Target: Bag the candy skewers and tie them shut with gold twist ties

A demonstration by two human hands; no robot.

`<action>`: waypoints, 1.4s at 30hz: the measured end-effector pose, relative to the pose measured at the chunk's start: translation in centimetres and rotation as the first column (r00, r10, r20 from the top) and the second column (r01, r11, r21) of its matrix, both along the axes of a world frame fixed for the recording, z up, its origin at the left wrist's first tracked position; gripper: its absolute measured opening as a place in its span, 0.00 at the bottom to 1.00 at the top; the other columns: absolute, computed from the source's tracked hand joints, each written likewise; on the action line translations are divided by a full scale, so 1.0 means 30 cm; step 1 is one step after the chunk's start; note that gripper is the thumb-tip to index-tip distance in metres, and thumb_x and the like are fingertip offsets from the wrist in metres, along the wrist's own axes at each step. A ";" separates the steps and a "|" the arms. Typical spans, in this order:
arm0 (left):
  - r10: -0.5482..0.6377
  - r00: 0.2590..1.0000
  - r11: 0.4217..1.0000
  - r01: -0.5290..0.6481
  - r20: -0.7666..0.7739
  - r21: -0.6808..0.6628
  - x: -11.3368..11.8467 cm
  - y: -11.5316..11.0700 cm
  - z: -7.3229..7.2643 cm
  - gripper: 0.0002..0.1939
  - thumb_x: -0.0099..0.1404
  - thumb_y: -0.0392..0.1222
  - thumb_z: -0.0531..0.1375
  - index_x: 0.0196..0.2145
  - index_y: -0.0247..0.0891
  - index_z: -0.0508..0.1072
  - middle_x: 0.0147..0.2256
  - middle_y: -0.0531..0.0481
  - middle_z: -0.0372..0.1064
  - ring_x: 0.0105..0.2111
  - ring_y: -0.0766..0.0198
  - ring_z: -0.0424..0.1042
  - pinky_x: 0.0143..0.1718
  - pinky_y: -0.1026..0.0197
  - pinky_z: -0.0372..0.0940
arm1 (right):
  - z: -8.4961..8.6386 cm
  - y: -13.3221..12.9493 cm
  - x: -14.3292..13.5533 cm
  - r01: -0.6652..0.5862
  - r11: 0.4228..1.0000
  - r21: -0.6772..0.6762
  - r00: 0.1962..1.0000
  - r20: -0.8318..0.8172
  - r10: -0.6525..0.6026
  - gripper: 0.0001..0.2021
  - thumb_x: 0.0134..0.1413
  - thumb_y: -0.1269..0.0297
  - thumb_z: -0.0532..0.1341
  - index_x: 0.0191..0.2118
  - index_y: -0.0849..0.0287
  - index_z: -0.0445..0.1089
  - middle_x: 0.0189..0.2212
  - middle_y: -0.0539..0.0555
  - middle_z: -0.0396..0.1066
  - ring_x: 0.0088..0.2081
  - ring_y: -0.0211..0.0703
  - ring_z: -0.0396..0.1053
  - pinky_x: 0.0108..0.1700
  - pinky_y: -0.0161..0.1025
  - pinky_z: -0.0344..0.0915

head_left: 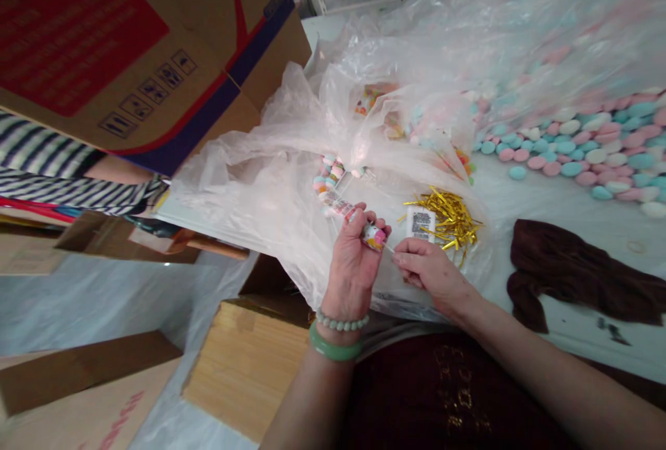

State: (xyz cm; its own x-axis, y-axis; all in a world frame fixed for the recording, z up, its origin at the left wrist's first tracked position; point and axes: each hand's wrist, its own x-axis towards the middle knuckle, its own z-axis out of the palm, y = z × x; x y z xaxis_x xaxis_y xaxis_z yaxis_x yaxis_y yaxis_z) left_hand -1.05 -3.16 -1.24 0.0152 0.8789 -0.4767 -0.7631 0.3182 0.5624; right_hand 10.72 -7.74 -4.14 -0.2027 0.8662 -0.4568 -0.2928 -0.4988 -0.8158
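My left hand (359, 252), with a beaded bracelet and a green bangle at the wrist, is closed around the near end of a long, clear candy bag (329, 186). The bag is filled with pastel pieces and curves away over the plastic sheeting. A pink and yellow patch shows at the end by my fingers. Just to the right, my right hand (424, 266) pinches a thin pale strand (389, 247) that runs to the bag's end; whether it is twisted film or a tie I cannot tell. Gold twist ties (455, 218) lie beyond that hand, beside a white printed label (420, 224).
Pink, blue and white candies (587, 152) are heaped at the right, partly under clear plastic sheeting (291, 131). A brown cloth (577, 273) lies on the table. A large carton (208, 41) stands at the left, with a person's striped sleeve (46, 152) beside it. An open box (250, 360) sits below the table edge.
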 end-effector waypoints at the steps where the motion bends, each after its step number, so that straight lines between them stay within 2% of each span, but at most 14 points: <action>1: 0.030 1.000 1.000 -0.030 -0.002 0.001 -0.012 0.006 -0.002 0.07 0.61 0.35 0.61 0.38 0.38 0.67 0.28 0.56 0.65 0.26 0.70 0.68 0.35 0.62 0.65 | -0.002 -0.003 0.006 -0.018 0.999 0.039 0.996 0.092 0.014 0.10 0.43 0.60 0.62 0.21 0.59 0.63 0.14 0.42 0.54 0.17 0.29 0.48 0.19 0.30 0.42; 4: 0.063 0.998 0.998 -0.063 -0.028 0.032 -0.021 0.014 -0.005 0.07 0.61 0.35 0.61 0.38 0.37 0.67 0.27 0.56 0.64 0.25 0.70 0.67 0.33 0.64 0.64 | 0.005 -0.004 0.004 -0.059 0.988 0.140 0.961 0.277 0.018 0.09 0.45 0.61 0.59 0.19 0.58 0.63 0.14 0.44 0.55 0.19 0.32 0.51 0.22 0.32 0.47; 7: 0.030 0.998 0.997 -0.026 -0.054 0.069 0.008 0.002 -0.005 0.07 0.62 0.38 0.61 0.38 0.38 0.66 0.24 0.57 0.61 0.23 0.71 0.64 0.30 0.65 0.63 | 0.024 0.009 -0.020 -0.064 0.963 0.260 0.920 0.390 -0.044 0.08 0.46 0.64 0.56 0.19 0.57 0.62 0.16 0.44 0.56 0.21 0.34 0.54 0.24 0.33 0.50; 10: -0.029 0.997 0.996 0.035 -0.072 0.082 0.043 -0.021 -0.003 0.10 0.61 0.43 0.62 0.36 0.37 0.67 0.23 0.57 0.61 0.23 0.71 0.64 0.30 0.66 0.62 | 0.034 0.024 -0.033 -0.044 0.948 0.316 0.903 0.418 -0.097 0.08 0.47 0.64 0.55 0.20 0.56 0.63 0.17 0.45 0.58 0.22 0.36 0.56 0.25 0.33 0.52; 13: -0.123 0.982 0.987 0.136 -0.140 0.087 0.053 -0.044 -0.009 0.13 0.57 0.45 0.66 0.36 0.37 0.68 0.27 0.55 0.66 0.27 0.70 0.66 0.32 0.66 0.62 | 0.027 0.025 -0.010 0.001 0.939 0.343 0.878 0.450 -0.165 0.08 0.50 0.63 0.55 0.22 0.56 0.64 0.18 0.45 0.60 0.24 0.37 0.59 0.28 0.34 0.55; 15: -0.210 0.944 0.969 0.235 -0.253 0.072 0.046 -0.057 -0.022 0.14 0.57 0.47 0.66 0.35 0.36 0.69 0.28 0.52 0.68 0.28 0.69 0.67 0.32 0.65 0.62 | 0.016 0.018 0.016 -0.020 0.910 0.413 0.800 0.552 -0.233 0.09 0.52 0.63 0.55 0.24 0.56 0.65 0.20 0.47 0.62 0.26 0.38 0.61 0.31 0.35 0.56; 18: -0.297 0.864 0.942 0.336 -0.406 0.026 0.033 -0.071 -0.045 0.17 0.59 0.53 0.63 0.27 0.34 0.70 0.22 0.53 0.65 0.23 0.69 0.63 0.27 0.65 0.58 | 0.000 0.007 0.050 -0.158 0.844 0.513 0.630 0.710 -0.314 0.10 0.55 0.64 0.54 0.25 0.57 0.67 0.22 0.49 0.66 0.28 0.40 0.64 0.33 0.36 0.56; 21: -0.267 0.812 0.941 0.337 -0.519 0.043 0.037 -0.081 -0.060 0.19 0.59 0.52 0.62 0.22 0.34 0.68 0.18 0.55 0.59 0.20 0.71 0.57 0.25 0.65 0.54 | -0.011 0.004 0.065 -0.223 0.811 0.541 0.481 0.785 -0.391 0.10 0.57 0.65 0.52 0.33 0.56 0.70 0.26 0.51 0.70 0.30 0.43 0.67 0.34 0.37 0.57; 24: -0.235 0.777 0.932 0.350 -0.584 0.090 0.056 -0.092 -0.061 0.18 0.58 0.50 0.63 0.21 0.34 0.68 0.18 0.56 0.58 0.20 0.73 0.54 0.24 0.66 0.50 | -0.012 0.010 0.066 -0.252 0.772 0.583 0.437 0.781 -0.447 0.13 0.58 0.68 0.52 0.44 0.57 0.70 0.31 0.53 0.74 0.32 0.44 0.70 0.35 0.37 0.60; 28: -0.274 0.823 0.930 0.359 -0.497 0.083 0.067 -0.104 -0.047 0.19 0.59 0.53 0.62 0.23 0.35 0.69 0.20 0.55 0.61 0.21 0.71 0.58 0.25 0.65 0.54 | -0.001 0.008 0.057 -0.363 0.670 0.648 0.479 0.746 -0.463 0.12 0.61 0.68 0.50 0.37 0.57 0.72 0.30 0.54 0.75 0.31 0.43 0.71 0.35 0.37 0.62; 33: -0.291 0.899 0.941 0.331 -0.328 0.073 0.055 -0.091 -0.027 0.20 0.57 0.56 0.63 0.33 0.33 0.75 0.30 0.48 0.71 0.30 0.66 0.68 0.35 0.61 0.62 | -0.003 -0.005 0.041 -0.341 0.605 0.719 0.540 0.677 -0.500 0.13 0.63 0.70 0.49 0.39 0.58 0.72 0.33 0.55 0.76 0.36 0.43 0.72 0.40 0.36 0.64; 37: -0.169 0.975 0.983 0.178 -0.146 0.054 0.060 -0.072 -0.029 0.14 0.51 0.47 0.69 0.28 0.33 0.74 0.28 0.49 0.72 0.29 0.68 0.69 0.37 0.63 0.64 | -0.007 -0.015 0.030 -0.366 0.587 0.722 0.574 0.671 -0.469 0.13 0.63 0.69 0.49 0.39 0.57 0.71 0.33 0.54 0.75 0.36 0.42 0.72 0.41 0.36 0.65; 39: -0.084 0.990 0.993 0.093 -0.112 0.077 0.064 -0.071 -0.034 0.11 0.51 0.43 0.69 0.25 0.33 0.73 0.28 0.50 0.72 0.30 0.68 0.70 0.39 0.64 0.64 | 0.002 -0.025 0.024 -0.419 0.597 0.685 0.533 0.717 -0.449 0.13 0.64 0.69 0.49 0.40 0.57 0.71 0.33 0.55 0.74 0.37 0.43 0.71 0.41 0.37 0.65; 42: -0.042 0.997 0.998 0.046 -0.070 0.052 0.077 -0.078 -0.039 0.09 0.55 0.42 0.66 0.30 0.33 0.74 0.30 0.50 0.72 0.32 0.67 0.71 0.40 0.64 0.65 | 0.022 -0.037 0.013 -0.503 0.571 0.648 0.369 0.759 -0.537 0.12 0.64 0.68 0.51 0.46 0.59 0.69 0.41 0.60 0.73 0.43 0.48 0.68 0.46 0.43 0.63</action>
